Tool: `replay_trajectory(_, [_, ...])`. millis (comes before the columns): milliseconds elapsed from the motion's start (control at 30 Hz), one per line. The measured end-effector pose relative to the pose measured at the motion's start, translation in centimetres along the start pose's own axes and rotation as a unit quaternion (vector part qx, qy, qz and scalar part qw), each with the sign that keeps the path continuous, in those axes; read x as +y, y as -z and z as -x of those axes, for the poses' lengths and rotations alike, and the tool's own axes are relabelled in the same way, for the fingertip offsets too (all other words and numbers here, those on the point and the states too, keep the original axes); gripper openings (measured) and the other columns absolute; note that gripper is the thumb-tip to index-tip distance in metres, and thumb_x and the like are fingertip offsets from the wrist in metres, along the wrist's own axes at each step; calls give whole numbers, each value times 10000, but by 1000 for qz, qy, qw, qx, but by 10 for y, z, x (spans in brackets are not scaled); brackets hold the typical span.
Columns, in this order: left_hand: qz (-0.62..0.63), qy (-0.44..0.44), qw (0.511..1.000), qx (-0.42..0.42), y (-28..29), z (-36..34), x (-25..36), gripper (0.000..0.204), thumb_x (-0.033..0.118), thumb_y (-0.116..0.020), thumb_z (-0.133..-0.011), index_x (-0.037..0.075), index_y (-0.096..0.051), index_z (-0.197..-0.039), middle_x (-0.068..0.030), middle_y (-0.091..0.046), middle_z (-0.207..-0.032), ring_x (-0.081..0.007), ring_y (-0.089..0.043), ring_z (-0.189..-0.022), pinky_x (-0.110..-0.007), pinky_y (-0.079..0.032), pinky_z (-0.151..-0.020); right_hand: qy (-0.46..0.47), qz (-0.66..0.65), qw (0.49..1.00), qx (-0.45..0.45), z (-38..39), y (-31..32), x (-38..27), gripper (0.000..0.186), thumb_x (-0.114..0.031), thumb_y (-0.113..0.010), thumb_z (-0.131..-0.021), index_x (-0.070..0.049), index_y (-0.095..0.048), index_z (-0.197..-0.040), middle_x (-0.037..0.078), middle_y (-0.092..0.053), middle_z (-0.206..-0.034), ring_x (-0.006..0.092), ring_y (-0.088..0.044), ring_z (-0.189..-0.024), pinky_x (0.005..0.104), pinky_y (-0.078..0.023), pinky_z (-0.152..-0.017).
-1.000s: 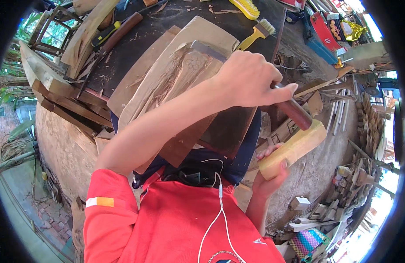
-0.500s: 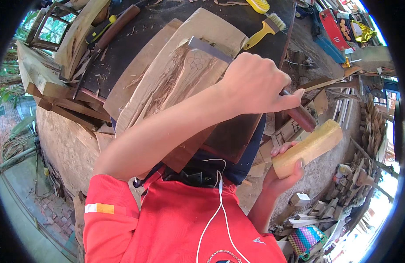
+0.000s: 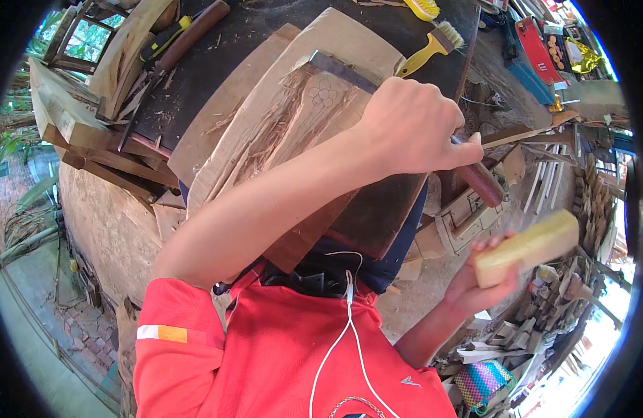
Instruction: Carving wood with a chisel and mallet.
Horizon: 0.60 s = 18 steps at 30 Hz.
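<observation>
My left hand is closed around a chisel, its arm stretched across the work. The flat steel blade lies over a pale wooden board, its tip near the board's upper left edge. Brown and turned outward, the handle's end sticks out past my thumb. The board has a rough, splintered carved area and a small flower drawn in outline. At the right, my right hand grips a yellowish wooden block, slightly blurred. A gap separates the block from the chisel handle.
On the dark tabletop lie a yellow-handled brush, another yellow brush, a brown-handled tool and a black-and-yellow cutter. Wood scraps and a woven basket fill the lower right. Rough timber stands left.
My right hand has swung the wooden block outward to the right and a little down, away from the chisel's handle. The chisel stays near the same spot on the board.
</observation>
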<state>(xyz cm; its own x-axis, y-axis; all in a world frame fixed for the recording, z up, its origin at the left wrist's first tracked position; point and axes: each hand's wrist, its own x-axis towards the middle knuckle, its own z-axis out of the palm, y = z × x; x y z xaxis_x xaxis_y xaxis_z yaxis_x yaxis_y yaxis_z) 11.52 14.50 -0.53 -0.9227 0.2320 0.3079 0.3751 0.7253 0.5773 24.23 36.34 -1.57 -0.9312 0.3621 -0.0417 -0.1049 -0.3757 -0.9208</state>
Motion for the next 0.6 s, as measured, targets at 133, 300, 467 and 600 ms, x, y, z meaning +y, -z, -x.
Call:
replay_trajectory(133, [-8, 16, 1000, 6, 0, -2, -1, 482, 503, -615, -819, 71, -722, -635, -169, -606, -557, -357, -642, -578, -432, -504, -557, 48, 73, 995, -45, 5, 16, 23, 579, -378, -503, -899, 43, -450, -1292, 120, -528, -1015, 199, -531, -884, 362, -473, -757])
replay_trajectory(300, [-6, 36, 999, 14, 2, -2, -6, 449, 481, -619, -816, 78, -741, -661, -174, -609, -564, -359, -643, -585, -434, -510, -569, -104, 9, 994, -41, -1, 26, 7, 569, -426, -488, -896, 11, -488, -1260, 111, -553, -905, 203, -553, -745, 318, -476, -655])
replay_trajectory(467, [-1, 32, 999, 35, -2, -5, -9, 426, 463, -623, -817, 86, -744, -662, -178, -612, -572, -359, -646, -597, -434, -516, -582, 34, 6, 997, 62, 3, -7, 21, 569, -407, -524, -924, 32, -462, -1279, 80, -505, -899, 155, -499, -801, 290, -434, -656])
replay_trajectory(600, [-1, 43, 998, 40, 0, -4, -12, 426, 464, -628, -822, 85, -740, -662, -176, -620, -585, -358, -653, -615, -435, -517, -589, -161, 56, 968, -185, 4, 9, 4, 533, -388, -507, -945, 35, -468, -1267, 95, -521, -896, 176, -508, -784, 293, -433, -666])
